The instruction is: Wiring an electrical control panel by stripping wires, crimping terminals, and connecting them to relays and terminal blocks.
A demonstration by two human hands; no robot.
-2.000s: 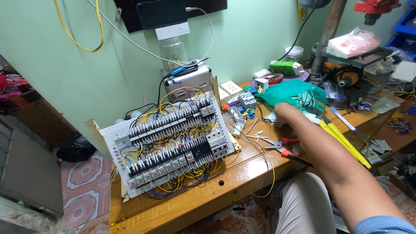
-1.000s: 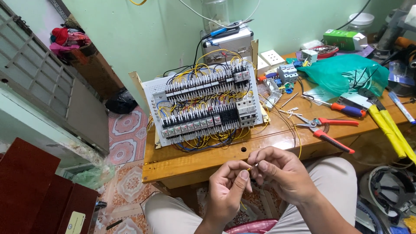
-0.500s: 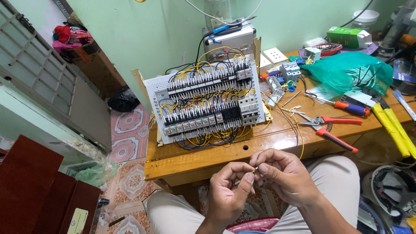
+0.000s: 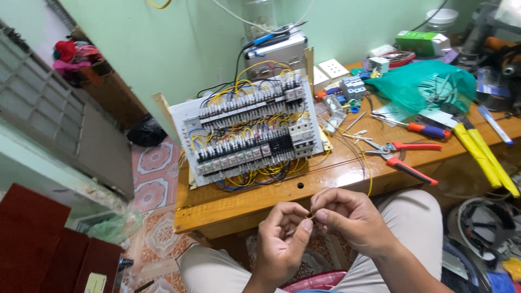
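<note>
One head camera is looking steeply down and forward from close above the hands (image 4: 320, 230) at lower centre, taking in the bench (image 4: 336, 173) across the middle and the wall at top.

A wooden table (image 4: 347, 171) carries a wired control panel (image 4: 252, 133), red-handled pliers (image 4: 404, 154) and a green bag (image 4: 423, 87).

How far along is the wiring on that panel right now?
The control panel on the wooden bench already carries many yellow and black wires. In hand: the left hand and right hand pinch the end of a thin yellow wire, apart from the panel. That wire is not yet connected.
</note>
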